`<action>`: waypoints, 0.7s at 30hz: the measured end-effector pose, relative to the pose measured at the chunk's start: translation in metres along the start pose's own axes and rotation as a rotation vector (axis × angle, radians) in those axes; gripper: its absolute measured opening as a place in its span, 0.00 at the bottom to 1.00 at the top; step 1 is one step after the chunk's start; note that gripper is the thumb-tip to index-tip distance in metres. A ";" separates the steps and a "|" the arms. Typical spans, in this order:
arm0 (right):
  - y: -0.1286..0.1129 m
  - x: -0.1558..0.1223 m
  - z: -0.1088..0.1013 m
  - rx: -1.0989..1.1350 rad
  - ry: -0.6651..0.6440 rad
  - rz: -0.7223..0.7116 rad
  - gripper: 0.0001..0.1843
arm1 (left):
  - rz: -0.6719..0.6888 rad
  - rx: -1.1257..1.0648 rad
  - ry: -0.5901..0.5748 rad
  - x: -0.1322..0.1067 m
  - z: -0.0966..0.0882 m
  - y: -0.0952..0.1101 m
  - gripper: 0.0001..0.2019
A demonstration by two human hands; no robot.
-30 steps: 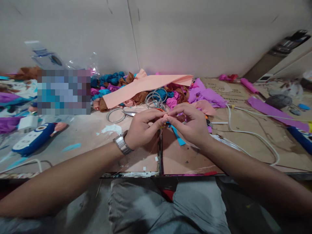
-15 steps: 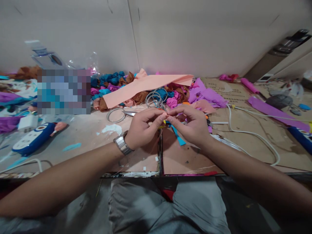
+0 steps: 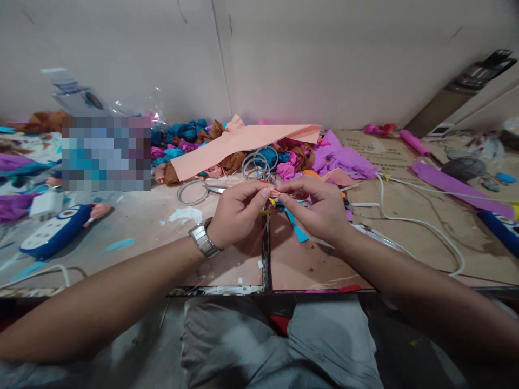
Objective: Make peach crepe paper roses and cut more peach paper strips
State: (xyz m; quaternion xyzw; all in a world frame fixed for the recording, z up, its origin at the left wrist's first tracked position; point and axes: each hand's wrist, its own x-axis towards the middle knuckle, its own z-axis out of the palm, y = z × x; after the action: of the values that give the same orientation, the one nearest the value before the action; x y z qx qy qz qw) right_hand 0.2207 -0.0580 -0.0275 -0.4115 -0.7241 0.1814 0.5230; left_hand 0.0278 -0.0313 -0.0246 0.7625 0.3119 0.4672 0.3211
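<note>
My left hand and my right hand meet over the middle of the table, fingertips pinched together. Between them is a small piece of peach crepe paper, mostly covered by the fingers. Just beneath the fingertips shows something yellow, too small to name. A blue paper strip lies on the table under my right hand. Beyond my left hand are metal scissors, partly hidden. Behind both hands a long peach paper sheet rests on a heap of crumpled coloured paper.
Wire rings lie by the scissors. At left sits a blue-and-white power strip. White cable curves over the cardboard at right, near a purple paper strip. A tall flask stands back right.
The fingertips have shifted slightly on the peach paper, and a little more of the yellow piece shows beneath them. Everything else stays in place.
</note>
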 end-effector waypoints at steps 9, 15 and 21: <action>-0.003 0.002 0.000 0.028 -0.032 0.011 0.03 | 0.066 0.011 -0.016 -0.002 0.001 -0.001 0.15; -0.003 0.002 0.001 0.039 -0.025 0.049 0.04 | 0.074 0.020 -0.063 -0.002 0.000 0.000 0.17; 0.000 0.000 0.001 0.047 -0.007 0.057 0.04 | 0.073 0.003 -0.110 -0.001 0.001 0.001 0.17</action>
State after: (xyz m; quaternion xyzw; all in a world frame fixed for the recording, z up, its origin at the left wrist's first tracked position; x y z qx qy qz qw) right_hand 0.2199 -0.0574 -0.0281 -0.4189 -0.7094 0.2144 0.5247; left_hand 0.0285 -0.0334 -0.0246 0.7981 0.2665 0.4357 0.3195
